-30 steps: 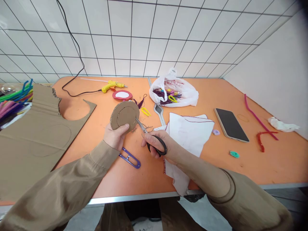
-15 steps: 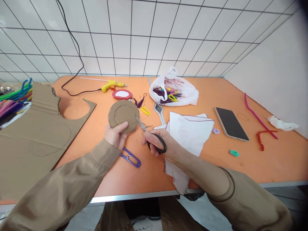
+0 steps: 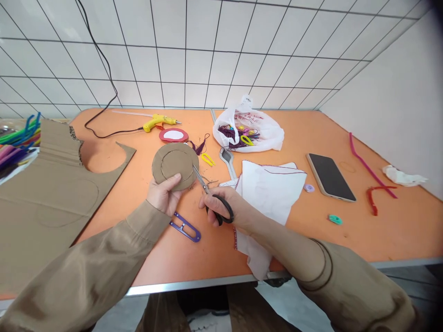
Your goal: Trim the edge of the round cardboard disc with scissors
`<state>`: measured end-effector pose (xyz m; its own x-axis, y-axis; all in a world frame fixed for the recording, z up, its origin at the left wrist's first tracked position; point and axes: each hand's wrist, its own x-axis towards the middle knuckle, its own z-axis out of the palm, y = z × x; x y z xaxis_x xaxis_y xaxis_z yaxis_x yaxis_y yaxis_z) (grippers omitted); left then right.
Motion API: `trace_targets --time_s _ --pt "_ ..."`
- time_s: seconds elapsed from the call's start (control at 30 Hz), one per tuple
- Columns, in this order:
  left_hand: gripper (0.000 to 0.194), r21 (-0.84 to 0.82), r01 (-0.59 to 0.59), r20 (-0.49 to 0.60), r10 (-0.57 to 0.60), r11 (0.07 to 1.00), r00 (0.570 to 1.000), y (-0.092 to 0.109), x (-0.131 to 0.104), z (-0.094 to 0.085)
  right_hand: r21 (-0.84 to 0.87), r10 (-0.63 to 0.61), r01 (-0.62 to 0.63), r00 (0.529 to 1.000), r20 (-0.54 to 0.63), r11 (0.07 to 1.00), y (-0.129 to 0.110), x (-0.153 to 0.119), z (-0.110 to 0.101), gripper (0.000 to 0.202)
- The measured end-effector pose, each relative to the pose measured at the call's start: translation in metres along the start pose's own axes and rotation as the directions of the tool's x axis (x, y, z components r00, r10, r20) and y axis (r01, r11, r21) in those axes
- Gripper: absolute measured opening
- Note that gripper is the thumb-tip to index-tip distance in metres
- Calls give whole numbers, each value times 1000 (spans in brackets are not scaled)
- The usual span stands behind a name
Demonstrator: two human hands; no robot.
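A round cardboard disc with a smaller circle marked or cut inside it is held by my left hand, thumb on top and the other fingers beneath. My right hand grips black-handled scissors, their blades touching the right part of the disc near the inner circle. Beneath the hands lies a purple slotted plastic piece. Just beyond the disc are a red oval with a white centre, a dark purple tassel and a yellow clip.
A large cut cardboard sheet covers the left side, near colourful pipe cleaners. A yellow glue gun with its cord lies at the back. Rightward are a plastic bag, white cloth, a phone and a green clip.
The scissors handles and my right hand have shifted slightly left and down, and the handles look turned. My left hand still holds the disc. The whole view has moved a little.
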<state>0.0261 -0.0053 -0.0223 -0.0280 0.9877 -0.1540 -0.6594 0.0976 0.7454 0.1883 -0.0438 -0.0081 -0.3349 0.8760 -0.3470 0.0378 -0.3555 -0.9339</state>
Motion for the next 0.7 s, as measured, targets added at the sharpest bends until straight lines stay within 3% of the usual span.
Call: trace_targets --time_s 0.4,0.7 --pt "57 11 -16 3 16 1000 1000 0 -1 1 -16 6 -6 999 34 1000 -1 -1 -3 42" --pt "58 -22 -8 -21 8 1000 1000 -1 -3 3 -51 -41 43 999 30 998 -4 -2 -4 60"
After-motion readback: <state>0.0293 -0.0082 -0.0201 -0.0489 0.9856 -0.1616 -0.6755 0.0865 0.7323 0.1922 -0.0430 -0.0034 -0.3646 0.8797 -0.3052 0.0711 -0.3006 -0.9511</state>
